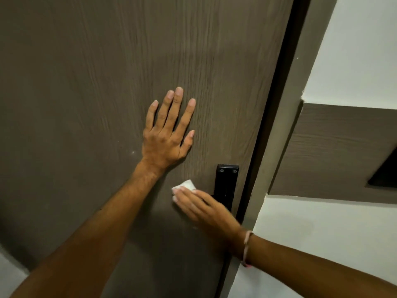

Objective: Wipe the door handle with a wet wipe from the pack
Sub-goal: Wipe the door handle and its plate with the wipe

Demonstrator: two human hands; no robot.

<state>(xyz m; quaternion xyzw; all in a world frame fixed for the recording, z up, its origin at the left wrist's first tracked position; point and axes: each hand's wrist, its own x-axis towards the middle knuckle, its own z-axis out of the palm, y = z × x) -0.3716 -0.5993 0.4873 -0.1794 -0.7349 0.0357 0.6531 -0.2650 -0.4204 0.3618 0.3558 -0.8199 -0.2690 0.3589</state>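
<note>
Dim, soft-focus, wide-angle edge warping

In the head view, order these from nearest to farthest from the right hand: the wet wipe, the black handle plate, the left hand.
1. wet wipe: under the fingers of the right hand, touching.
2. black handle plate: just right of the knuckles, partly hidden.
3. left hand: flat on the door, higher up.

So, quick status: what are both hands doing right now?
Left hand flat on brown wood-grain door, open. Right hand pressing folded white wet wipe beside black rectangular handle plate. Nothing in the way.
</note>
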